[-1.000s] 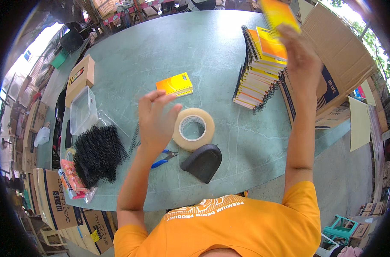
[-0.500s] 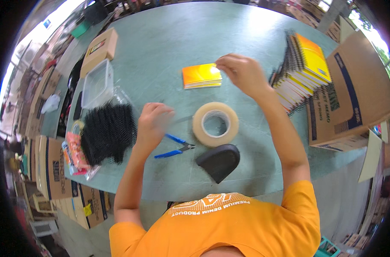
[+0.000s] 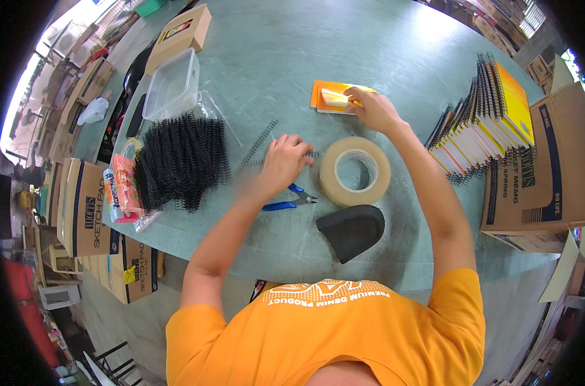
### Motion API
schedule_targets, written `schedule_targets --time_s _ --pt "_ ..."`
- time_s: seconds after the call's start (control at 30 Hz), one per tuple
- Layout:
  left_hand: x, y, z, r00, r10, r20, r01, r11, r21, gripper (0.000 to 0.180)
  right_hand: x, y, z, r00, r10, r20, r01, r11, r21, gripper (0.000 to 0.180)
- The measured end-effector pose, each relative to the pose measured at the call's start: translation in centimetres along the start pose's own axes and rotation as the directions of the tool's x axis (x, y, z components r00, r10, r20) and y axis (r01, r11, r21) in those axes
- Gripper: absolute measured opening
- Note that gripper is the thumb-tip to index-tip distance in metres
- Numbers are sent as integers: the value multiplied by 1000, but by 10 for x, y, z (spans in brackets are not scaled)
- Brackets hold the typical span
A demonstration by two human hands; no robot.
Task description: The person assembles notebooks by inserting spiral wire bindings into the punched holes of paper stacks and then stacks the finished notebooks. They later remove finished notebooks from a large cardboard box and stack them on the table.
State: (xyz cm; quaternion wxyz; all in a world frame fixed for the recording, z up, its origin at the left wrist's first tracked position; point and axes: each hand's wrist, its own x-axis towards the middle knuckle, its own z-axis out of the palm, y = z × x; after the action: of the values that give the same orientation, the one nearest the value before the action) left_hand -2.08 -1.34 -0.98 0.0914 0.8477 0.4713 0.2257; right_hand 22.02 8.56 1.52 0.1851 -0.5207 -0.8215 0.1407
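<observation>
My left hand point(image 3: 287, 157) is closed over a thin black spiral binding coil point(image 3: 315, 154), which shows past the fingertips. A second spiral coil point(image 3: 261, 136) lies loose on the table just beyond it. My right hand point(image 3: 373, 109) pinches the right edge of a small orange-and-yellow memo pad point(image 3: 334, 98), whose white pages partly show; other pads lie under it. Between the hands and nearer me sits a large roll of clear tape point(image 3: 331, 186). Blue-handled nippers point(image 3: 286, 204) rest below my left hand, partly hidden by the wrist. A black rounded pad-like object point(image 3: 353, 233) is beside the tape.
A heap of black spiral coils point(image 3: 180, 161) covers the left side, near a clear plastic box point(image 3: 170, 87), a cardboard box point(image 3: 180, 35) and pink packets point(image 3: 125, 183). Bound yellow notebooks point(image 3: 485, 122) lean in a row by a large carton point(image 3: 530, 174) on the right.
My left hand has moved right and closed on a coil. My right hand has shifted onto the memo pads and pinches one. The whole view has shifted slightly.
</observation>
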Motion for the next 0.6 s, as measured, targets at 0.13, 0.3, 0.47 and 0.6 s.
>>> schedule_targets --time_s 0.13,0.3,0.47,0.6 --pt "12 9 -25 987 -139 77 159 892 -424 22 -36 -19 -59 985 -42 -168 44 999 9 18" --pt "6 24 -52 985 -164 57 153 662 -733 14 -81 -71 -58 966 -176 -190 192 979 68 15" --pt "5 45 -57 985 -174 -4 132 762 -634 15 -88 -85 -33 979 -81 -188 84 996 9 15" --pt "6 55 -56 974 -145 -173 56 898 -435 17 -85 -84 -28 952 -158 -262 170 985 25 15"
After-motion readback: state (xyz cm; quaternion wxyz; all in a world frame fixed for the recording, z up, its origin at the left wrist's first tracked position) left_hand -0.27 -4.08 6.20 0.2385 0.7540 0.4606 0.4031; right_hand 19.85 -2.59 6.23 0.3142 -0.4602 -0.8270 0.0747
